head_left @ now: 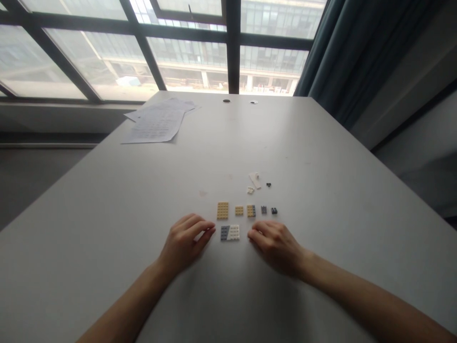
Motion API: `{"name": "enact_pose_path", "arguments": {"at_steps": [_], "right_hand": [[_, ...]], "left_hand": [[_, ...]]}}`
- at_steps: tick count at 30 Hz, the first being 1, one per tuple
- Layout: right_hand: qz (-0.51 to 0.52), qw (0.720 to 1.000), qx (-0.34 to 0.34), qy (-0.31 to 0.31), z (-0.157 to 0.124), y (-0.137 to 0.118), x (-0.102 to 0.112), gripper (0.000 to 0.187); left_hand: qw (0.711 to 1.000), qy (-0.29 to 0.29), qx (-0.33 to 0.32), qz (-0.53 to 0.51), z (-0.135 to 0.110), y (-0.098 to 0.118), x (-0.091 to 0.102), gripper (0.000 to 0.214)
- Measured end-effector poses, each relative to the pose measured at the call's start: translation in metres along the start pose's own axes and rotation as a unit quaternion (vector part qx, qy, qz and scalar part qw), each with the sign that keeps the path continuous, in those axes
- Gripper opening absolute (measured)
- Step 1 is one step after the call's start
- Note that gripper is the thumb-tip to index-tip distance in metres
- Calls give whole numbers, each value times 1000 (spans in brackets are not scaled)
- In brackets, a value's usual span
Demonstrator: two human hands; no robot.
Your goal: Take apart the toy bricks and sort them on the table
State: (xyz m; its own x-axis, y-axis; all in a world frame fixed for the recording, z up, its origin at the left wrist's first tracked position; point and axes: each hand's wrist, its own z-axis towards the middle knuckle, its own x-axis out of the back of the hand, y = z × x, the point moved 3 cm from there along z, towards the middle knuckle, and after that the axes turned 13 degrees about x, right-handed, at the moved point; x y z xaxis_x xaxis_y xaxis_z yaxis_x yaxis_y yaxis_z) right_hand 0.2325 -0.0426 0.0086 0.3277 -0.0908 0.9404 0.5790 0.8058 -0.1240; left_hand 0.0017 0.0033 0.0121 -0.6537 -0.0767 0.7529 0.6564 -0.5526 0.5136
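My left hand (187, 238) rests on the white table, thumb and forefinger a little apart with nothing between them. Close by its fingertips lies a flat plate of grey and white studded bricks (230, 232), which neither hand touches. On the other side of that plate is my right hand (276, 243), its fingers curled in and no piece showing in them. A row of small building bricks lies just beyond: a larger tan plate (223, 210), a small tan plate (239, 210), a tan and grey-blue piece (251, 211), a grey piece (263, 209) and a black piece (274, 211).
Farther out lie a white flat piece (254, 180), a small white piece (250, 190) and a tiny black piece (269, 184). Printed papers (153, 124) sit at the table's far left. Windows stand behind, and a dark curtain (332, 62) hangs at the right.
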Motion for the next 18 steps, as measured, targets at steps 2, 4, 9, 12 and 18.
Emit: {"name": "enact_pose_path", "arguments": {"at_steps": [2, 4, 9, 12, 18], "right_hand": [[0, 1000, -1, -19, 0, 0, -5, 19], [2, 1000, -14, -25, -1, 1, -6, 18], [16, 999, -34, -11, -1, 2, -8, 17], [32, 999, -39, 16, -3, 2, -6, 16], [58, 986, -78, 132, -12, 16, 9, 14]], "left_hand": [[1000, -1, -1, 2, 0, 0, 0, 7], [1000, -3, -3, 2, -1, -1, -1, 7], [1000, -6, -12, 14, -3, -1, -1, 7], [999, -11, -24, 27, -4, 0, -3, 7], [998, 0, -54, 44, -1, 14, -7, 8]]}}
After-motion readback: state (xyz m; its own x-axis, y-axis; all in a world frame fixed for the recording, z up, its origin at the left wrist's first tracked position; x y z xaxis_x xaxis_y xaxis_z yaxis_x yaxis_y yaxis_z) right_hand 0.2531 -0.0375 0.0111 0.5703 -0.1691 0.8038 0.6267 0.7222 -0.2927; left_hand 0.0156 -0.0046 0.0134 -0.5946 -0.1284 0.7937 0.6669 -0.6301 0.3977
